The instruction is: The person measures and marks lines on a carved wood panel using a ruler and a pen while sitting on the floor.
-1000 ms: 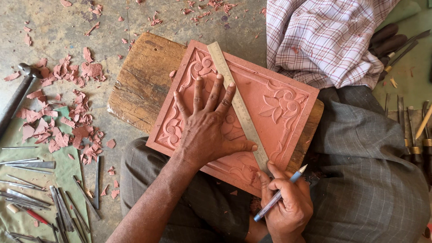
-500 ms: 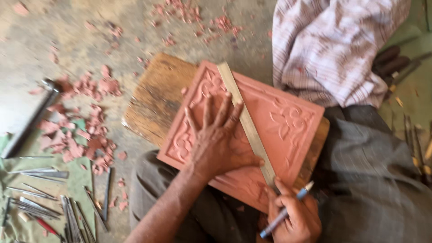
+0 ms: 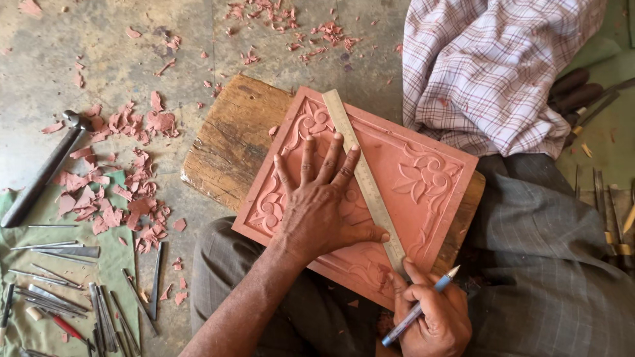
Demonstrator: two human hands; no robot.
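Note:
A square terracotta tile [image 3: 423, 182] with carved floral borders rests on a worn wooden block [image 3: 228, 142] across my lap. A metal ruler [image 3: 350, 142] lies diagonally over the tile. My left hand [image 3: 324, 205] is spread flat on the tile, with fingertips and thumb pressing against the ruler. My right hand [image 3: 430, 314] sits at the tile's near corner by the ruler's lower end and grips a blue pen-like tool [image 3: 417, 307] with its white tip pointing up and right.
Red clay shavings [image 3: 122, 178] litter the concrete floor at left and top. Several metal carving tools [image 3: 73, 291] lie on green cloth at lower left, a hammer [image 3: 43, 168] beside them. A checked cloth [image 3: 493, 66] covers the upper right, more tools [image 3: 612, 211] along the right edge.
The view has shifted slightly; the left hand stays flat on the tile and ruler. The right hand with the pen remains at the ruler's lower end, barely moved.

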